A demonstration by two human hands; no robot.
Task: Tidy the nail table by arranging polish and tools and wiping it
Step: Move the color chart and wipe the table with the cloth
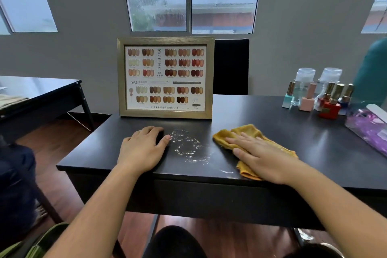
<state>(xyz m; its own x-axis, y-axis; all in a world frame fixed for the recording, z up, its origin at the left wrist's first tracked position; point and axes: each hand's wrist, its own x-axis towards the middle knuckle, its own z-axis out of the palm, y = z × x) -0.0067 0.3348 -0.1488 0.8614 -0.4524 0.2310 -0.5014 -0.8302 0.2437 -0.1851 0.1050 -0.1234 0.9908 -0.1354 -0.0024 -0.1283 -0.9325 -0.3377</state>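
My right hand (263,158) lies flat, fingers spread, pressing a yellow cloth (249,132) onto the black nail table (272,123). A wet, shiny smear (188,146) glistens on the tabletop between my hands, just left of the cloth. Resting palm down near the front left of the table, my left hand (142,148) holds nothing. Several nail polish bottles (330,102) stand grouped at the back right, in front of two clear liquid bottles (303,84).
A gold-framed nail colour chart (165,77) stands upright behind my hands. A clear case of purple items (368,128) with a nail file on top sits at the right edge. A black chair (230,65) stands behind the table. Another black table (41,92) is on the left.
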